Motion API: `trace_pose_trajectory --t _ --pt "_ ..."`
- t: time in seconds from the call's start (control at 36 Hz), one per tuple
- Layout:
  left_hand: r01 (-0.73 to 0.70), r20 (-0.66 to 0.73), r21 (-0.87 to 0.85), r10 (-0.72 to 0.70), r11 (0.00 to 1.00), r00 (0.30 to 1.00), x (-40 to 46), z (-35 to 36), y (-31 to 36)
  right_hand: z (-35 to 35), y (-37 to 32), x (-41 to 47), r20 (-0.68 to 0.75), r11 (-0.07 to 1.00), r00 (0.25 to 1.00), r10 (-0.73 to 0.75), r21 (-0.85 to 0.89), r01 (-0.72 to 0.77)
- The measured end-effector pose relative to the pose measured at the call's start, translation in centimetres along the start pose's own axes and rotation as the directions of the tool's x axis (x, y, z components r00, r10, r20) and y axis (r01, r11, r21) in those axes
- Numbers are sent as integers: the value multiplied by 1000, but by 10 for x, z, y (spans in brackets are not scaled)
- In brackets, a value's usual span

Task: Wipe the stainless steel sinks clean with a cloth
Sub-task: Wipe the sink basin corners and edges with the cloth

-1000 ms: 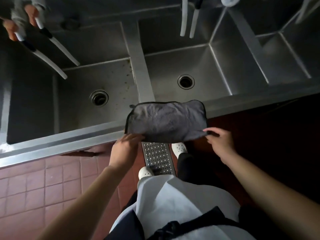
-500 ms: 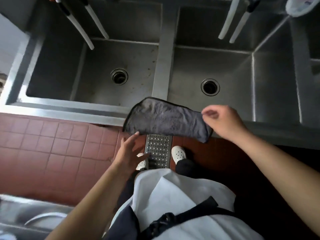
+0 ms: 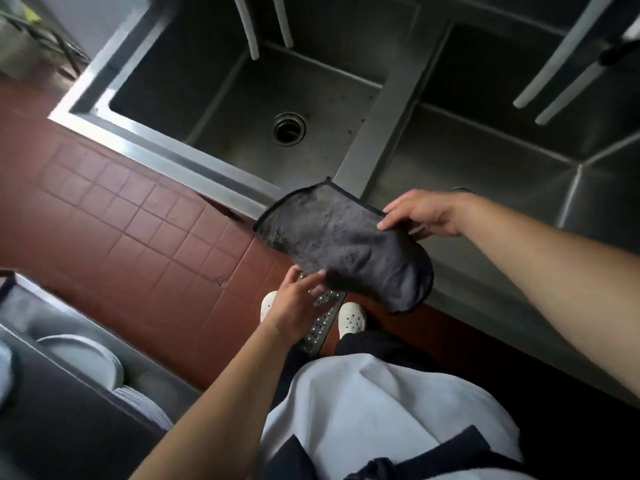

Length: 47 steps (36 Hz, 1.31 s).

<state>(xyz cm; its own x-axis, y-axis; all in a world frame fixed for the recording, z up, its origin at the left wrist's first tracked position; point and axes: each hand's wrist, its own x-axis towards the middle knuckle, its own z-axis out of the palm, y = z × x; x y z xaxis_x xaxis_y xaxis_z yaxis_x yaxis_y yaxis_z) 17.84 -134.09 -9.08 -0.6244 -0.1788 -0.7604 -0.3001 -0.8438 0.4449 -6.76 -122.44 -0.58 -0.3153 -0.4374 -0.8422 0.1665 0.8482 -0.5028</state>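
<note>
2 sinks (image 3: pixel 249 98), 1 grey cloth (image 3: pixel 343 247): right hand (image 3: pixel 427 213) pinches its edge, left hand (image 3: pixel 294 306) fingers straight beneath it.

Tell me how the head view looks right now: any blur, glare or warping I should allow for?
Head view: wide-angle warping bends the sink rim; the far-left corner and the left hand are motion-blurred; lighting is dim, basins dark, with mild glare on that rim; the cloth and right hand read fairly sharp.

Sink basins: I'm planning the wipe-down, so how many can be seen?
2. The left basin has a visible drain; the right basin lies past the steel divider. More may lie beyond the frame's right edge.
</note>
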Motion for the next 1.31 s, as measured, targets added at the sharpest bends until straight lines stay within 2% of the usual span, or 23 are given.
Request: trace_pose_trajectory --t 0.14,0.28,0.36,0.44,0.5,0.53,0.58,0.61,0.64,0.67,0.72,0.78,0.83,0.92,0.97,1.08,1.19,1.25,1.31 --pt "-150 -85 -68 145 986 986 -28 3 13 -7 -15 -22 -33 996 995 -91 -11 91" --pt "-316 6 -111 319 942 948 -67 34 69 -21 -31 -48 -97 956 977 -191 207 207" --pt "-442 -41 70 445 894 894 -85 66 114 -36 -50 -68 -177 883 939 -294 325 338" --pt "-551 91 290 551 782 830 -102 93 152 -51 -68 -91 -263 760 869 -419 423 494" --pt "-606 211 422 577 674 789 -108 109 168 -62 -74 -108 -312 660 797 -517 448 603" --pt "-630 248 526 605 572 757 -109 117 174 -66 -76 -116 -319 632 762 -564 427 647" --pt "-590 293 770 687 243 665 -110 131 183 -69 -75 -129 -332 631 705 -627 315 709" --pt "-524 314 848 718 82 621 -111 137 186 -69 -74 -135 -368 646 678 -636 227 729" --pt "-464 338 885 735 -36 588 -112 142 190 -67 -72 -139 -422 664 650 -633 137 735" --pt "-431 363 896 737 -107 570 -113 146 192 -64 -70 -142 -472 678 620 -626 63 733" --pt "-420 393 894 723 -156 569 -113 153 197 -60 -64 -147 -528 678 576 -625 -1 735" --pt "-457 376 886 707 -84 599 -114 159 201 -61 -56 -151 -541 649 572 -616 63 758" --pt "-546 354 833 668 94 655 -117 163 204 -64 -48 -157 -529 595 622 -577 249 764" --pt "-644 387 653 556 398 736 -119 168 208 -66 -33 -163 -514 496 694 -503 486 720" --pt "-645 424 561 490 518 762 -116 170 210 -67 -26 -163 -516 451 735 -440 580 678" --pt "-603 423 478 434 639 795 -103 179 210 -69 -22 -160 -414 385 864 -287 776 500" --pt "-564 403 379 418 733 814 -92 187 211 -65 -22 -155 -310 409 916 -254 824 393" --pt "-561 395 411 415 719 820 -88 189 215 -64 -21 -152 -296 425 912 -282 814 396" --pt "-569 381 495 424 656 821 -87 189 222 -65 -24 -151 -330 441 892 -309 781 442"
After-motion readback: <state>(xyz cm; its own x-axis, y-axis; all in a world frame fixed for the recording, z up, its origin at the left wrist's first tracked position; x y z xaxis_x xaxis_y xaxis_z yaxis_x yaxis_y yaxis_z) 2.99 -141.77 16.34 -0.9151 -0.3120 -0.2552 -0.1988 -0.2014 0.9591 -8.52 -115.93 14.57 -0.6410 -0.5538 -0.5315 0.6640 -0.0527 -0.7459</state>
